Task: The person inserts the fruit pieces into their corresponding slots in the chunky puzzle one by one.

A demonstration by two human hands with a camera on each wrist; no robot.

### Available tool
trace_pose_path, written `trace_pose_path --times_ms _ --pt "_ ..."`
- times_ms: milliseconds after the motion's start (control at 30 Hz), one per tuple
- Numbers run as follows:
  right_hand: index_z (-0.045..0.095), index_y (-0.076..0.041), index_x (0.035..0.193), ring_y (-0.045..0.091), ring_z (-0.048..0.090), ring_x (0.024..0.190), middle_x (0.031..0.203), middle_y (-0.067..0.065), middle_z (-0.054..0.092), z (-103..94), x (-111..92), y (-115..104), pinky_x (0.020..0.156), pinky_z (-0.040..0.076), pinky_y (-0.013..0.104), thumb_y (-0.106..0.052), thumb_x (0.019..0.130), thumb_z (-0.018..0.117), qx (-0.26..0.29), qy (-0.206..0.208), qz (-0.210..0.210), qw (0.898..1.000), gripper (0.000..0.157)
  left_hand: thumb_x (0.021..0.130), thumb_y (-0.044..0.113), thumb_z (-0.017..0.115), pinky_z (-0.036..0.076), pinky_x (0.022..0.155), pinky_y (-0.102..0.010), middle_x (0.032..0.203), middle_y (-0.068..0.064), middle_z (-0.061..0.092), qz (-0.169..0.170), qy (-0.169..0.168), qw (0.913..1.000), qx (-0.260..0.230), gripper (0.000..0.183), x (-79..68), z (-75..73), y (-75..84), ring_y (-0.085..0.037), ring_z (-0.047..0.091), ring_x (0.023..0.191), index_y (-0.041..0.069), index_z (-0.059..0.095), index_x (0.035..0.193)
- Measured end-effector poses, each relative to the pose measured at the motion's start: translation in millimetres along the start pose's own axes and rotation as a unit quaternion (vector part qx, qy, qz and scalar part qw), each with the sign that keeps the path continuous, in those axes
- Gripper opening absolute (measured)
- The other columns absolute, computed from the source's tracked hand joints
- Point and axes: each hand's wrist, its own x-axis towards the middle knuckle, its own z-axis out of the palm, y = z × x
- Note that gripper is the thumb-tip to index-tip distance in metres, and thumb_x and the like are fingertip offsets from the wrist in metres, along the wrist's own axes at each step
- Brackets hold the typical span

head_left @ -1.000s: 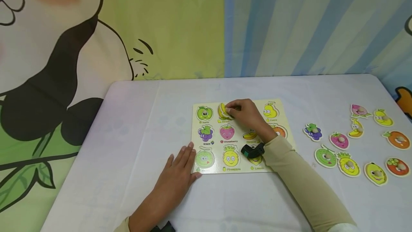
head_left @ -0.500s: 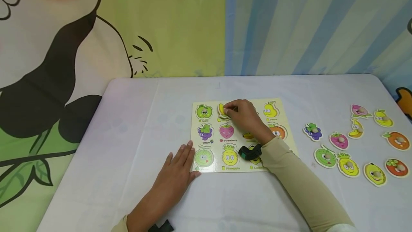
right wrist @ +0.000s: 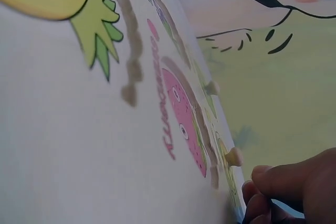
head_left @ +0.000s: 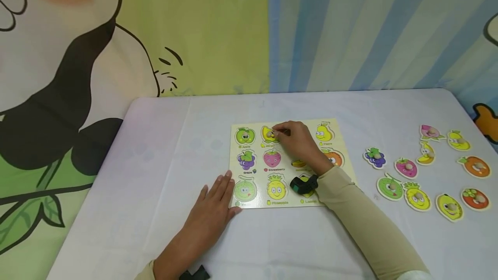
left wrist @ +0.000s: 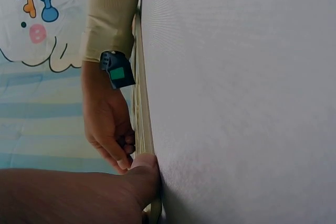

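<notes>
A fruit peg puzzle board point(head_left: 258, 185) lies on the white table. In its top row sits a yellow fruit-slice puzzle piece point(head_left: 267, 133) with a small knob, beside the green apple point(head_left: 245, 135). My right hand point(head_left: 297, 139) is at the piece's right edge, fingers bent and fingertips close against it. The right wrist view shows the wooden knob point(right wrist: 234, 157) free of my thumb point(right wrist: 273, 178); whether the tips touch the piece is unclear. My left hand point(head_left: 210, 211) rests flat at the board's near left corner, with the thumb point(left wrist: 144, 169) against its edge.
To the right lie several loose knobbed pieces: grapes point(head_left: 375, 158), a strawberry point(head_left: 406, 168), a melon point(head_left: 390, 188), a pineapple point(head_left: 417, 197), a lemon point(head_left: 449, 207), a banana point(head_left: 426, 154) and others. A cartoon-printed cloth point(head_left: 218, 33) hangs behind the table.
The yellow fruit-slice piece, raised and tilted in my right fingers before, now lies flatter at its place, its face and knob showing. My left hand has stayed put.
</notes>
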Motion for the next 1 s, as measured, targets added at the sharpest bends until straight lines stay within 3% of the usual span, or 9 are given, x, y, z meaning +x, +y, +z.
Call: trace_pose_path --times_ms 367,533,633,767,1000 --pt "0.071 -0.009 0.117 0.021 0.06 0.088 0.111 0.007 0.066 -3.2 -6.9 1.4 0.072 0.048 0.033 -0.017 0.097 0.062 0.023 -0.002 0.02 1.0 0.023 0.094 0.036 0.064 0.033 0.104 -0.059 0.156 -0.019 0.027 -0.004 -0.006 1.0 -0.005 0.07 -0.7 2.8 -0.1 -0.035 0.029 0.141 -0.005 0.04 0.145" --pt "0.07 -0.009 0.118 0.02 0.061 0.083 0.104 0.007 0.066 -8.4 -10.3 7.2 0.067 0.049 0.032 -0.017 0.096 0.063 0.056 0.022 0.01 0.998 0.024 0.094 0.037 0.063 0.033 0.104 -0.058 0.156 -0.018 0.028 0.0 -0.004 1.0 0.004 0.07 -0.3 1.6 -0.1 -0.035 0.029 0.141 -0.005 0.04 0.145" --pt "0.069 -0.007 0.119 0.021 0.063 0.078 0.1 0.009 0.066 -14.8 -11.9 10.7 0.063 0.051 0.032 -0.015 0.096 0.064 0.086 0.035 -0.007 0.996 0.025 0.095 0.037 0.062 0.033 0.104 -0.058 0.156 -0.018 0.028 0.001 -0.003 1.0 0.006 0.069 0.5 1.7 0.3 -0.035 0.029 0.141 -0.005 0.04 0.145" --pt "0.067 -0.005 0.121 0.023 0.064 0.083 0.106 0.01 0.065 -26.5 -15.2 14.4 0.065 0.053 0.03 -0.015 0.096 0.063 0.107 0.048 -0.016 0.993 0.028 0.094 0.037 0.063 0.034 0.104 -0.059 0.155 -0.019 0.028 0.003 -0.001 1.0 0.007 0.069 1.8 1.9 1.0 -0.035 0.03 0.141 -0.005 0.04 0.145" --pt "0.066 -0.004 0.124 0.028 0.063 0.087 0.113 0.013 0.065 -48.3 -21.8 19.8 0.068 0.05 0.022 -0.012 0.097 0.06 0.083 0.072 -0.007 0.994 0.029 0.094 0.037 0.063 0.034 0.104 -0.058 0.156 -0.018 0.028 -0.002 -0.01 0.9999 0.001 0.07 0.7 0.5 0.8 -0.035 0.03 0.141 -0.005 0.039 0.145"
